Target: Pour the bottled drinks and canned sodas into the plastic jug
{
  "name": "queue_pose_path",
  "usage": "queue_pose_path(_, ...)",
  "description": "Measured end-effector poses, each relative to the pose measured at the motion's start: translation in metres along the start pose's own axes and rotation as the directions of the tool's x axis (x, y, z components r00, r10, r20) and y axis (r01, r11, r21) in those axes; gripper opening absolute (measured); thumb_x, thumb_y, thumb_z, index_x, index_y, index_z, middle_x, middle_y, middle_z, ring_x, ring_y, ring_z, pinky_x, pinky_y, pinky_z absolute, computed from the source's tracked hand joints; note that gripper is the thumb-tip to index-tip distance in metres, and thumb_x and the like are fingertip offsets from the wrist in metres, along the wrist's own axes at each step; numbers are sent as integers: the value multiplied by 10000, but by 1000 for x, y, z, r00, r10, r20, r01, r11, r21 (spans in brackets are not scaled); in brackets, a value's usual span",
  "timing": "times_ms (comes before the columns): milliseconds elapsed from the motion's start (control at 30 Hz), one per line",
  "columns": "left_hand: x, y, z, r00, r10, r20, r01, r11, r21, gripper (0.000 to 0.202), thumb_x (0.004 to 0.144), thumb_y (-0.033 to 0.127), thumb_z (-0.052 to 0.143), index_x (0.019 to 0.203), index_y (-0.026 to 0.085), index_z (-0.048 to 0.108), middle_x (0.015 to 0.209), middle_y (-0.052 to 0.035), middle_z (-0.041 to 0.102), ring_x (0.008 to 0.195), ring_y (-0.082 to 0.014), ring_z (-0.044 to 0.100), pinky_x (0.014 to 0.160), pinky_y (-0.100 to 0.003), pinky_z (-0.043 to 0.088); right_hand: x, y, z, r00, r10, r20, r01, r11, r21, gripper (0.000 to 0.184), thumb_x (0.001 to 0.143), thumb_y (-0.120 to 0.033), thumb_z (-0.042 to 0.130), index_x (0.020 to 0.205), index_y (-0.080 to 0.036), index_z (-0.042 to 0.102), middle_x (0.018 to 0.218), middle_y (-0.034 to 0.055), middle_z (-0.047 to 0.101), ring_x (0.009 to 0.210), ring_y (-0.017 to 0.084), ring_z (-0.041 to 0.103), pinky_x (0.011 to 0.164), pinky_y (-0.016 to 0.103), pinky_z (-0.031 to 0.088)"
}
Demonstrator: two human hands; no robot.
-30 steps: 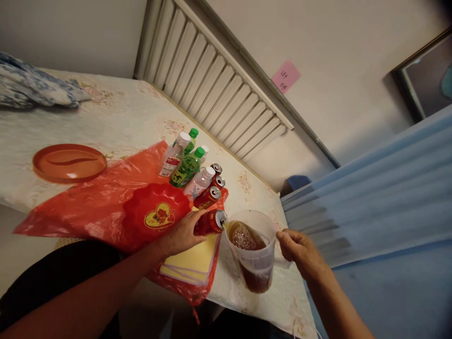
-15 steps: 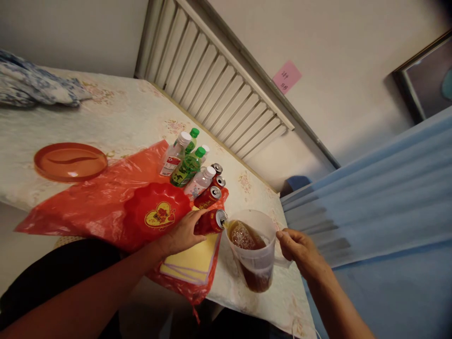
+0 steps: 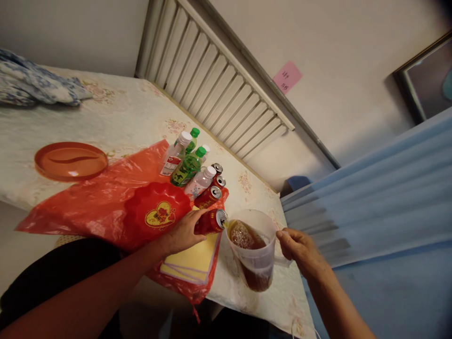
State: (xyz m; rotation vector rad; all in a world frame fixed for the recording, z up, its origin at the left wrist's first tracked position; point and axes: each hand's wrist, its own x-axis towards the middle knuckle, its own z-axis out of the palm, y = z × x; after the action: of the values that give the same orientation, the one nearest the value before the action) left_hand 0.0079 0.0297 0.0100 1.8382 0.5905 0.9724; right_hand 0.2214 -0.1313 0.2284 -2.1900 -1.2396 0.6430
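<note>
My left hand [image 3: 185, 231] is wrapped around a red drink can [image 3: 211, 221], tilted with its open top at the rim of a clear plastic pitcher [image 3: 252, 259]. A thin yellowish stream runs from the can into the brown, foam-topped liquid [image 3: 245, 235] inside. On the far side, my right hand [image 3: 300, 247] grips the pitcher's handle, which the fingers partly hide. Beneath the left hand lie yellow cloths [image 3: 192, 261] with purple edging. A scalloped red dish [image 3: 157, 212] bearing a gold heart sits left of that hand.
Behind the can stand more opened cans [image 3: 214, 193], green-capped bottles [image 3: 187, 167] and white-capped bottles [image 3: 202, 182]. A red plastic bag [image 3: 92, 200] spreads under the dish. An orange-brown plate [image 3: 70, 160] lies left, near patterned fabric [image 3: 35, 84]. A radiator [image 3: 215, 66] and blue curtain [image 3: 374, 197] border the table.
</note>
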Motion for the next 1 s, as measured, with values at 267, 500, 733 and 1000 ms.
queue_pose_path(267,0,4,-2,1000,9,15,-9,1000,22,673,731,254,723,1350,207,465,1328,-107,575,1236,-279,537,1074,-433,421,0,-6,1,1000,17,1,-17,1000,-19,557,721,-691,587,503,-226,370,461,-61,319,461,86,244,466,254,195)
queue_pose_path(500,0,7,-4,1000,1,9,-1,1000,-2,667,719,261,734,1336,220,484,1309,-99,593,1217,-285,555,1060,-437,434,-1,-5,1,1000,29,-1,-29,999,-17,563,703,-700,593,503,-228,361,456,-62,313,462,87,239,465,255,190)
queue_pose_path(733,0,8,-3,1000,-5,11,5,1000,12,665,715,229,728,1333,216,481,1315,-98,589,1220,-282,555,1064,-432,435,0,-4,1,1000,29,-1,-29,1000,-10,561,703,-698,600,504,-224,377,460,-63,318,463,84,242,466,254,195)
queue_pose_path(1000,0,5,-3,1000,0,18,0,1000,12,673,719,199,711,1345,224,467,1331,-94,575,1242,-276,535,1076,-436,418,-1,-5,1,1000,29,1,-29,1000,-8,557,712,-688,600,506,-226,367,463,-66,311,465,82,233,469,256,189)
